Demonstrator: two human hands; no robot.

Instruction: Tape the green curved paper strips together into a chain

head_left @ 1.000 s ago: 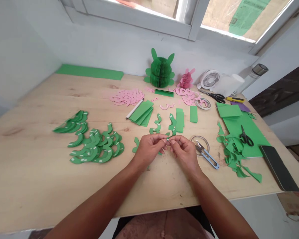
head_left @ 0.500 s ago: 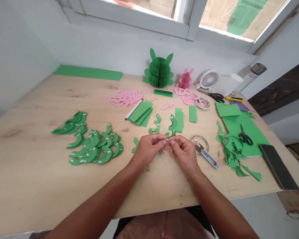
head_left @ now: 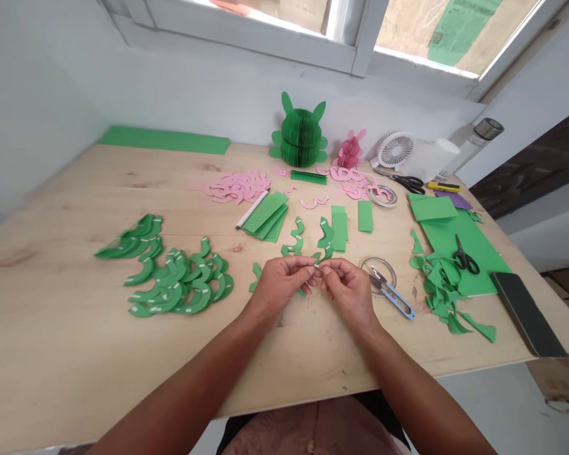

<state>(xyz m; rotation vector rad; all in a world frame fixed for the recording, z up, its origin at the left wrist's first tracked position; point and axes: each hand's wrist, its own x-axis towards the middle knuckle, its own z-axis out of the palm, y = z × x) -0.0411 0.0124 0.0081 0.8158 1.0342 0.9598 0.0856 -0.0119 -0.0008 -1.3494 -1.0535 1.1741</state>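
Observation:
My left hand and my right hand meet over the front middle of the wooden table. Both are closed in a pinch, fingertips touching, around a tiny whitish bit too small to name. A green curved paper piece lies under my left hand. More green curved pieces lie just beyond my fingers. A clear tape roll and blue thread snips sit right of my right hand.
A heap of green curved cut-outs lies at the left. Behind are pink cut-outs, green strips, a green paper figure, a pink one, a fan. Right side: green sheet with scraps, scissors, phone.
Both hands stay pinched together at the same spot. The view has shifted slightly; nothing on the table has moved.

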